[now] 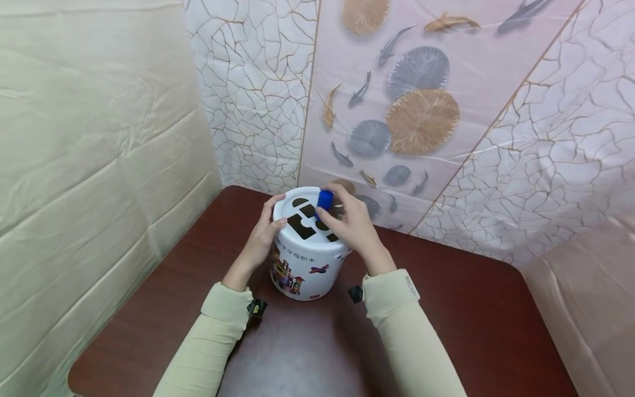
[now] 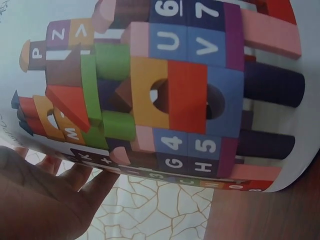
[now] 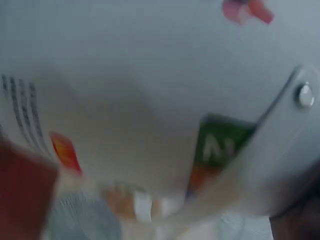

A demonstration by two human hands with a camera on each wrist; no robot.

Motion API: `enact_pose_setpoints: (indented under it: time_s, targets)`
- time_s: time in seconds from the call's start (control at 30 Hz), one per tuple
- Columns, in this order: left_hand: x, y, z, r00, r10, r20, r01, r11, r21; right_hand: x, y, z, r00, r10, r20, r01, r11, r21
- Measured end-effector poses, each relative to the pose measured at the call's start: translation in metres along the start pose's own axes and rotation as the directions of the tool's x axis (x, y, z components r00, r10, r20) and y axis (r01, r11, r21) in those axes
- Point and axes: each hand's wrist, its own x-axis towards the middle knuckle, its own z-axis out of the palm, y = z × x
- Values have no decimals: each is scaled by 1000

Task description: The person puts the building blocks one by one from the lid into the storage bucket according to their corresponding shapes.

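A white bucket (image 1: 317, 281) printed with toy building blocks stands upright on the table, its white lid (image 1: 284, 212) cut with several shaped holes. My left hand (image 1: 260, 237) grips the lid's left edge, thumb on top. In the left wrist view its fingers (image 2: 102, 187) lie against the bucket's printed side. Between thumb and fingers, my right hand (image 1: 357, 223) pinches a blue block (image 1: 325, 199) over the lid's right part. Its lower end is at the holes; how far it reaches in cannot be seen. The right wrist view is blurred and shows the bucket wall (image 3: 125, 100) and handle (image 3: 285, 130).
The dark red-brown table (image 1: 456, 309) has rounded corners. Behind it hangs a cloth (image 1: 342, 33) printed with fish and round leaves. Pale cloth (image 1: 99, 138) hangs at the left, and more cloth (image 1: 590, 298) stands along the right edge.
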Motion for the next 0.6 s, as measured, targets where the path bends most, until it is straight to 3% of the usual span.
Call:
enact_pose_setpoints:
  time_s: [0.33,0.6]
  targets:
    - [2,0,1,1000,16,-3,-16,1000,-4,-6,5,5,996,9,-93,-12,999,-34]
    - [0,-2,2,1000,9,-7,-9,1000,-10,-8,5,6,996,16,-92,-19,999,-35]
